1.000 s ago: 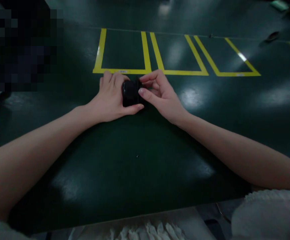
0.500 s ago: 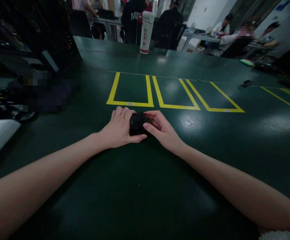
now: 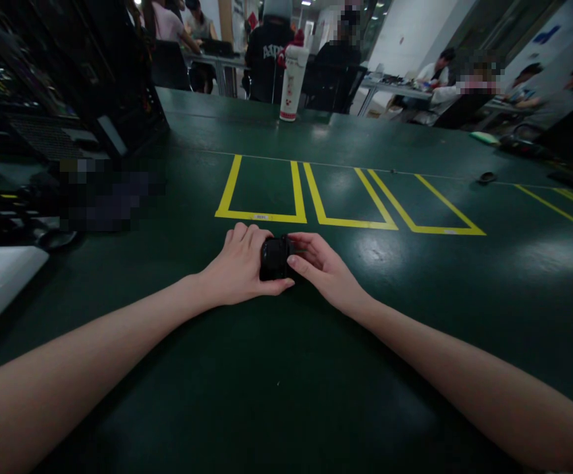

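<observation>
Between my two hands is a small, glossy black boxy object [image 3: 274,259], low at the dark green tabletop [image 3: 276,355]; its exact kind is not clear. From the left, my left hand [image 3: 241,266] is closed around it, thumb along the near side and fingers over the far side. My right hand [image 3: 323,268] pinches its right end, thumb in front and fingertips behind. Part of the object is hidden by my fingers. Just beyond the hands, yellow tape outlines [image 3: 261,217] mark the tabletop.
A white bottle with a red top [image 3: 292,82] stands at the table's far edge. A dark open-framed case [image 3: 133,112] is at the left, with a white slab [image 3: 4,276] nearer me. A small dark round item [image 3: 487,178] lies at the right. Several people sit beyond.
The whole scene sits slightly lower in the picture as the head view tilts up. Both hands keep their hold on the black object, with little visible change.
</observation>
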{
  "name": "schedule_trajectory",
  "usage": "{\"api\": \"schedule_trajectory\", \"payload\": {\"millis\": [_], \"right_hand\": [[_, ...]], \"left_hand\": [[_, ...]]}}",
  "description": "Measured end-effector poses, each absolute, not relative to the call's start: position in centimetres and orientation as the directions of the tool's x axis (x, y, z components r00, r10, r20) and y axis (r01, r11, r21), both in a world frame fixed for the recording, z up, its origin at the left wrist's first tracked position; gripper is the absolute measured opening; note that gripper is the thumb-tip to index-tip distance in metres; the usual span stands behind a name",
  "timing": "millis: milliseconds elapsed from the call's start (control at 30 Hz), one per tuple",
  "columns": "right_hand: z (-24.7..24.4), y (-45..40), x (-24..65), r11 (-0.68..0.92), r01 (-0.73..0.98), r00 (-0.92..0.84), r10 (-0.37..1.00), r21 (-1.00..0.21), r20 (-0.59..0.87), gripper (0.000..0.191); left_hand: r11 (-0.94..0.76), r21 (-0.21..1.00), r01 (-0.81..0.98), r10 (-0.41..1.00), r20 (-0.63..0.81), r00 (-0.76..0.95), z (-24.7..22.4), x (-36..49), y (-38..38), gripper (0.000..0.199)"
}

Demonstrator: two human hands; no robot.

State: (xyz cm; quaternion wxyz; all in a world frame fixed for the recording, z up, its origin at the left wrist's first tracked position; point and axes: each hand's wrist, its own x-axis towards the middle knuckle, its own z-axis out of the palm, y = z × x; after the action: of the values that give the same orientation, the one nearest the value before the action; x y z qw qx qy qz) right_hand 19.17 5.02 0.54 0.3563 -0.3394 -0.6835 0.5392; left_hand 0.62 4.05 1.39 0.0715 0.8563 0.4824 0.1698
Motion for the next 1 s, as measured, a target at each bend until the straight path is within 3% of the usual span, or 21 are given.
{"api": "schedule_trajectory", "payload": {"millis": [200, 333, 467, 667, 800, 1000], "right_hand": [[0.28, 4.85, 19.21, 0.202, -0.070, -0.577, 0.791, -0.977, 0.205, 0.028], [0.52, 4.80, 19.14, 0.191, -0.008, -0.538, 0.827, -0.981, 0.166, 0.021], [0.48, 4.96, 19.18, 0.187, 0.085, -0.517, 0.848, -0.979, 0.117, 0.030], [0.05, 4.92, 19.24, 0.217, -0.054, -0.582, 0.786, -0.975, 0.207, 0.032], [0.20, 4.87, 19.16, 0.232, -0.005, -0.540, 0.818, -0.973, 0.197, 0.021], [0.10, 5.03, 19.30, 0.216, 0.051, -0.536, 0.830, -0.975, 0.155, 0.030]], "left_hand": [[-0.530, 0.261, 0.807, 0.845, 0.244, 0.476, 1.51, 0.66, 3.93, 0.060], [-0.532, 0.266, 0.804, 0.845, 0.228, 0.484, 1.68, 0.66, 3.88, 0.062], [-0.531, 0.265, 0.805, 0.846, 0.222, 0.485, 1.71, 0.64, 3.84, 0.062], [-0.534, 0.231, 0.813, 0.840, 0.251, 0.480, 0.94, 0.69, 4.21, 0.064], [-0.532, 0.239, 0.813, 0.843, 0.242, 0.480, 0.86, 0.67, 4.29, 0.063], [-0.531, 0.248, 0.811, 0.844, 0.237, 0.480, 0.90, 0.62, 4.29, 0.064]]}}
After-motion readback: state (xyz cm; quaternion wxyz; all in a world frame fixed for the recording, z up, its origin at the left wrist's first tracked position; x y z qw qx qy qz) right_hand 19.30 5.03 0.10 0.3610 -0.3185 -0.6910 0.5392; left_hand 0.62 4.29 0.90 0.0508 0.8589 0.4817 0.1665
